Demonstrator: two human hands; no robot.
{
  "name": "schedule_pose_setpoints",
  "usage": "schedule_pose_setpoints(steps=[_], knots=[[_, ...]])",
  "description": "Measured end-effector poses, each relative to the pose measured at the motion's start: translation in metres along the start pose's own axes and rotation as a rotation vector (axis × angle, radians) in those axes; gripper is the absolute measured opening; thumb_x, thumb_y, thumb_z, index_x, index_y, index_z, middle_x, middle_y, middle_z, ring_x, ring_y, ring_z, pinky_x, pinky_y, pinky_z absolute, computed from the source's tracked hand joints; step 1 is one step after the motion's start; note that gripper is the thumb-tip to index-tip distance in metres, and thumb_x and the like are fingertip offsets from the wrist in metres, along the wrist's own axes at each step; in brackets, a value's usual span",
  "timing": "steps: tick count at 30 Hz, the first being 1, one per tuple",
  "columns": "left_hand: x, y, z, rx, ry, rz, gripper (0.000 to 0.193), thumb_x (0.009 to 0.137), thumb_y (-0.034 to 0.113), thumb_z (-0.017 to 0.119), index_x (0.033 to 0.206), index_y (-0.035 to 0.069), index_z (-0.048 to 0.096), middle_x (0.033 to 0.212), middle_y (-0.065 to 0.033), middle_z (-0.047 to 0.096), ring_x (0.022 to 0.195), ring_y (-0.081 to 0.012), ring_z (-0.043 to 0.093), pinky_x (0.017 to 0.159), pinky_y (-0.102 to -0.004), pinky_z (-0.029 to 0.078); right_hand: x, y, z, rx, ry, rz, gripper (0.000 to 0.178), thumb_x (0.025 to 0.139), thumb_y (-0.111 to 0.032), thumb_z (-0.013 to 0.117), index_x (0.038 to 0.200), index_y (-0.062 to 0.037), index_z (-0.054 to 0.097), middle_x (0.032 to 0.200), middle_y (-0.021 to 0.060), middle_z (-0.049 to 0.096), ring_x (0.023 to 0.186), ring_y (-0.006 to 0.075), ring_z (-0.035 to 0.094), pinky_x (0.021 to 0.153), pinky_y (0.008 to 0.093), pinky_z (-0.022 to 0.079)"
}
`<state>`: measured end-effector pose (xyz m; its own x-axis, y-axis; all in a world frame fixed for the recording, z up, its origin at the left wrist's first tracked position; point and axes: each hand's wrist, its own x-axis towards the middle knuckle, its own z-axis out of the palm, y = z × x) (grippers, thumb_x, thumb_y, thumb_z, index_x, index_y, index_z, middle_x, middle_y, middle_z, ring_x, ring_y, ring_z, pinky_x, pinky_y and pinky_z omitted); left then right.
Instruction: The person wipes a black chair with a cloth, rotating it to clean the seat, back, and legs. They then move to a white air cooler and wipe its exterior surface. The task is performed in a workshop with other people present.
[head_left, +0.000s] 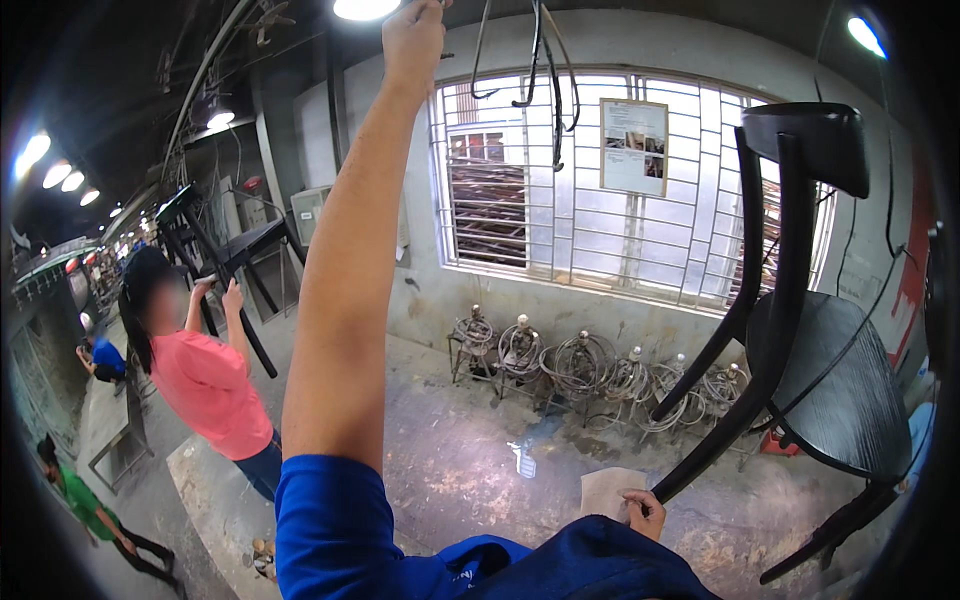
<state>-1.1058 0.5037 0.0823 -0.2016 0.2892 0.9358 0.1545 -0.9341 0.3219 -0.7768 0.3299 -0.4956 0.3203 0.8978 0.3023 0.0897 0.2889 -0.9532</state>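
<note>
My left arm is raised high, and my left hand (412, 48) is closed in a fist at the top edge of the head view. What it grips is mostly cut off by the edge. Low in the middle, my right hand (646, 513) pinches a tan sheet of paper (605, 489), possibly sandpaper. Beside this hand is the lower end of a long leg of a black wooden chair (828, 375). The chair is held off the floor at the right, tilted, its curved backrest uppermost and its round seat facing me.
Dark metal hooks (556, 90) hang ahead, before a barred window (570, 225). Several stands with coiled hoses (585, 365) line the wall. At left, a person in a pink shirt (215, 385) handles another black chair (255, 240). People in green (85, 500) and blue (107, 354) are farther left.
</note>
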Motion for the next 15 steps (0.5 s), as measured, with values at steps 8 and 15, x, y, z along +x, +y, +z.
schedule_pose_setpoints(steps=[8,15], knots=[[-0.027,0.023,0.021,-0.222,-0.209,-0.169,0.027,0.093,0.022,0.051,0.106,0.004,0.065,0.061,0.0071,0.032,0.05,-0.0036,0.029,0.043,-0.0192,0.023,-0.015,-0.003,0.003,-0.001,-0.002,0.039,0.017,0.078,0.008,0.053,0.084,0.0017,0.067,0.084,0.0055,0.06,0.078,0.0131,0.056,0.071,0.0228,0.042],[-0.108,0.024,0.05,0.551,-0.333,0.384,0.027,0.093,0.027,0.049,0.106,0.009,0.064,0.091,-0.0174,0.066,0.082,-0.0368,0.062,0.074,-0.0439,0.048,-0.01,-0.021,-0.005,-0.042,-0.13,0.022,0.016,0.077,0.007,0.053,0.085,0.0019,0.066,0.084,0.006,0.059,0.078,0.0136,0.056,0.07,0.0232,0.043]])
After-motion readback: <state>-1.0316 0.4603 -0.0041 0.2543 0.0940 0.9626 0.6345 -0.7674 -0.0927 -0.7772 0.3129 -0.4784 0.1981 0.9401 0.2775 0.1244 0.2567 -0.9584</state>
